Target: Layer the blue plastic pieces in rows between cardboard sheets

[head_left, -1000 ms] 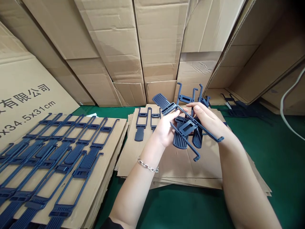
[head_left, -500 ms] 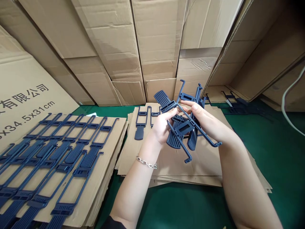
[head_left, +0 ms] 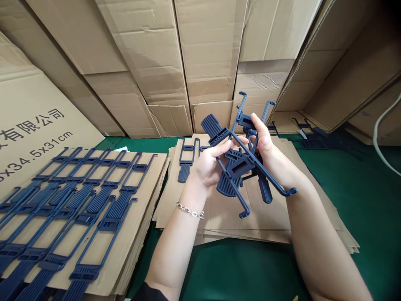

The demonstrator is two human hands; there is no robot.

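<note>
Several dark blue plastic frames [head_left: 241,165], each with a ribbed paddle and two hooked arms, are held crossed over one another between my hands. My left hand [head_left: 210,165] is closed around the ones at the left, thumb on top. From the right, my right hand [head_left: 271,152] grips others in the bunch, its fingers partly hidden behind them. Below and left of the bunch, a similar frame [head_left: 184,156] lies flat on the middle cardboard stack [head_left: 216,213], with another partly behind my left hand.
At left, rows of the same blue frames [head_left: 90,217] cover another cardboard stack [head_left: 138,225]. Cardboard boxes [head_left: 209,50] form a wall behind. More dark frames [head_left: 319,138] lie at the far right on the green table [head_left: 369,200]. A white cable [head_left: 377,138] hangs at the right edge.
My right hand has turned more upright and shifted slightly right, its index finger now pointing up. The frames in it have spread a little apart from those in my left hand.
</note>
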